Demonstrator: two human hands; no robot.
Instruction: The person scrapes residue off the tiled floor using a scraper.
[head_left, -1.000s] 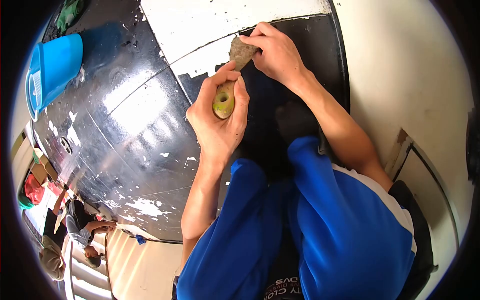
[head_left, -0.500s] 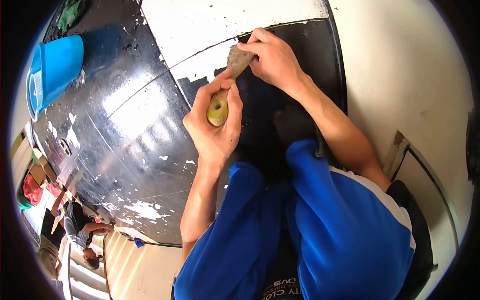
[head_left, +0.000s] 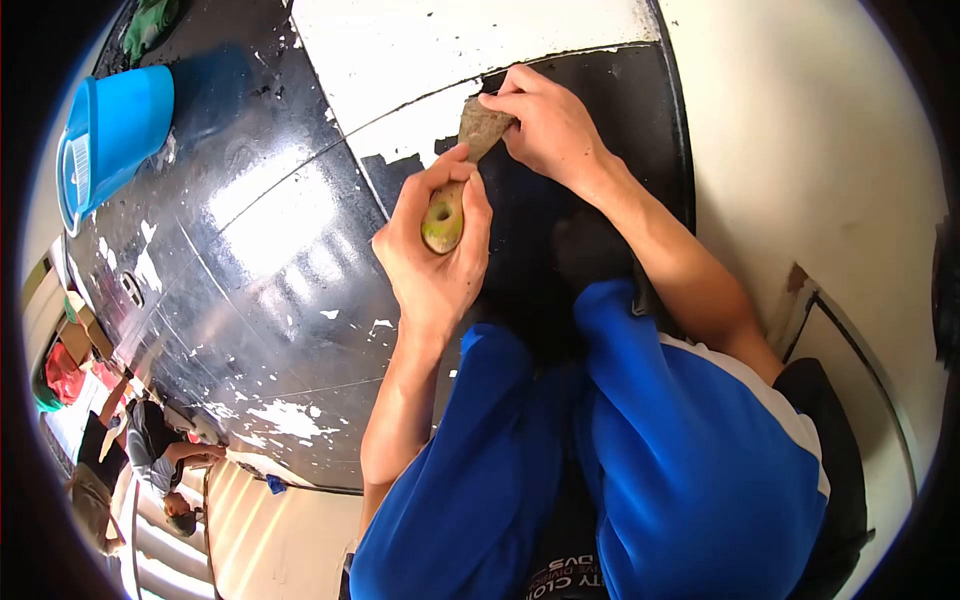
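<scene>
My left hand point(head_left: 435, 235) is wrapped round the handle of a scraper point(head_left: 484, 125), whose rounded yellow-green end has a hole in it. The wide, dirty blade points up and away from me, at the border between black coating point(head_left: 630, 110) and exposed white surface point(head_left: 400, 132). At the blade's right side, my right hand point(head_left: 550, 125) is closed, with its thumb and fingers pinching the blade. What lies under the blade's front edge is hidden.
A blue bucket point(head_left: 130, 125) lies at the upper left, near a green cloth point(head_left: 150, 28). Scratched black surface point(head_left: 270, 340) with white patches spreads left. Two other people point(head_left: 155, 450) are at the lower left. A cream wall point(head_left: 790, 130) rises at the right.
The hands and scraper shift slightly within the view, down and then a little right. Both hands keep their hold. The bucket appears slightly further right.
</scene>
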